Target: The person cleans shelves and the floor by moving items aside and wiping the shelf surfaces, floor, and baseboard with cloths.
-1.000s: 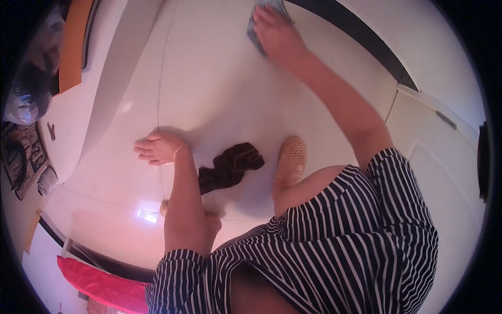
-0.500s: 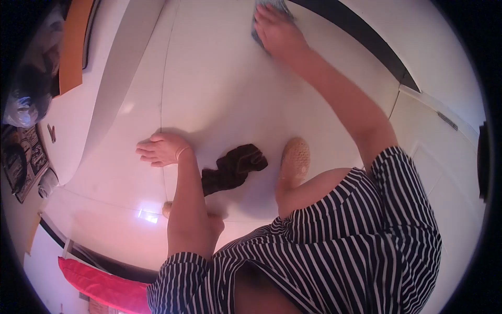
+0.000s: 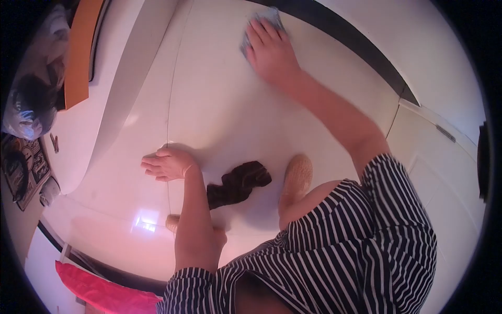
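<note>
My right hand (image 3: 271,51) is spread flat over a crumpled grey-blue cloth (image 3: 278,20), pressing it against the pale tiled floor (image 3: 214,78). Much of the cloth is hidden under the palm and fingers. My left hand (image 3: 168,164) has its fingers stretched out and nothing in it; it is at the floor, to the left of a dark brown crumpled cloth (image 3: 241,183). Whether the left palm bears on the tiles cannot be made out. The brown cloth is apart from both hands.
A tan slipper (image 3: 298,178) is by my bent knee. A dark strip (image 3: 361,49) borders a white surface at upper right. Plastic-wrapped items (image 3: 31,99) and an orange panel (image 3: 81,57) are at left; a red cushion-like thing (image 3: 102,293) is at lower left.
My right hand and the grey-blue cloth have come lower in the view and slightly left. The whole scene has shifted a little downward too. My left hand stays flat near the brown cloth.
</note>
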Demonstrator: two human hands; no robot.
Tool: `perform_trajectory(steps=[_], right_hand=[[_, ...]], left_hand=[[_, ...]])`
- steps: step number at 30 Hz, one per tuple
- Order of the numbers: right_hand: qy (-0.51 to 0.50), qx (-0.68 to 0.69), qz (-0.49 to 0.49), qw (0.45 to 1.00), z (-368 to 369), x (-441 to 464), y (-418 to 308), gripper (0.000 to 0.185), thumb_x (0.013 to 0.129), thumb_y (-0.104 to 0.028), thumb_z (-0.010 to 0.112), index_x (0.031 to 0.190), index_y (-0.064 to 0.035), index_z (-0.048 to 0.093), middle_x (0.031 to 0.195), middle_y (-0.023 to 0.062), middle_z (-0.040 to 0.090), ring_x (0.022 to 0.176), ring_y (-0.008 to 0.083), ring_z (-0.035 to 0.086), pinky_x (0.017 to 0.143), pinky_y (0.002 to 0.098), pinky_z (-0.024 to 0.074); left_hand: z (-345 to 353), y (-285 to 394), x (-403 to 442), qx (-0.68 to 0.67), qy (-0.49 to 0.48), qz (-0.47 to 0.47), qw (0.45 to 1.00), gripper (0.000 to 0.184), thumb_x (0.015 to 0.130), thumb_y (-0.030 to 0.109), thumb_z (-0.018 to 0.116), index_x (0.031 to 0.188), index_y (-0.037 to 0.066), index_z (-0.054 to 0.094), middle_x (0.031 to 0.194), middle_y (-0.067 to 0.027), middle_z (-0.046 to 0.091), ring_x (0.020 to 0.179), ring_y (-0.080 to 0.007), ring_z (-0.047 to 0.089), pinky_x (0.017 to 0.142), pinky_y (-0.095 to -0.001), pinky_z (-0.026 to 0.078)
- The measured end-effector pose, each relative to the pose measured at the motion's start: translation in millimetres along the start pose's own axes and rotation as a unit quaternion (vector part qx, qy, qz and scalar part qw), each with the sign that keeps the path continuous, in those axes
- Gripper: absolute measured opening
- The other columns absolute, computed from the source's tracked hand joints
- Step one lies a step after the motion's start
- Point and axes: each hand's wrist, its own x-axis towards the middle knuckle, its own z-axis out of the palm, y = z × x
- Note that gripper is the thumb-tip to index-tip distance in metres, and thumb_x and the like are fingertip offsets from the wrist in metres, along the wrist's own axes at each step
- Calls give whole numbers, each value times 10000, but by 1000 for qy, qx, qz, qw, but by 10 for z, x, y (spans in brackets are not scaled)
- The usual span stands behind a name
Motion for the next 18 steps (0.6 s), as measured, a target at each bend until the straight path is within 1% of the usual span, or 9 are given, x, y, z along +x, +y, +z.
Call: perform_trajectory(steps=[3,5,8,10,12,14,15,17,18], right_hand=[[11,5,18,1000,221,621,-108,485,890,-255,602,1312,-24,540,1388,116,537,1335,289,443,1064,454,376],[-12,18,4,1000,260,677,-202,496,905,-287,578,1331,-38,530,1402,94,531,1344,287,438,1086,453,360],[-56,5,63,996,114,218,-19,510,918,-314,562,1331,-17,523,1410,134,518,1361,305,418,1101,460,351],[-22,-39,121,992,-36,-338,312,519,934,-329,538,1331,4,515,1395,186,516,1342,341,437,1089,478,366],[-77,-128,203,968,-296,-809,712,529,932,-309,535,1338,28,494,1371,221,523,1278,376,489,1053,493,399],[-66,-273,252,926,-370,-1120,1014,444,895,-274,560,1224,25,582,1277,209,580,1177,374,553,1004,474,439],[-64,-278,252,925,-330,-1087,1080,444,895,-274,560,1224,25,582,1277,209,580,1177,374,553,1004,474,439],[-263,-223,204,916,-205,-902,1002,340,846,-246,589,1048,18,656,1174,201,616,1117,357,576,974,451,459],[-130,-226,152,953,-161,-641,672,244,809,-215,611,903,0,676,1088,184,631,1073,334,586,949,440,471]], left_hand=[[1,33,0,-6,29,12,999,595,1009,354,198,1522,67,285,1603,-93,265,1477,-328,216,1169,-506,170],[23,-2,-2,8,14,12,1000,619,1016,379,173,1545,66,242,1612,-108,236,1491,-338,176,1189,-505,131],[56,-47,20,-1,7,13,1000,619,1016,380,172,1544,66,245,1613,-103,236,1492,-337,172,1188,-505,132],[29,-56,9,3,4,16,1000,619,1017,381,171,1545,67,245,1614,-100,235,1494,-334,166,1187,-503,132],[62,-42,7,1,2,19,1000,618,1017,382,169,1545,68,246,1615,-97,234,1496,-331,160,1187,-500,131],[125,-73,15,-1,52,25,998,598,1006,362,202,1500,54,339,1592,-96,291,1465,-324,243,1166,-515,187],[157,-85,21,-4,49,25,998,598,1006,362,202,1500,54,339,1592,-96,291,1465,-324,243,1166,-515,187],[181,-121,48,17,72,41,996,593,1002,356,216,1492,51,352,1578,-98,314,1455,-321,261,1157,-506,205],[164,-104,45,11,69,45,997,593,1002,356,216,1492,51,352,1578,-98,314,1455,-321,261,1157,-506,205]])
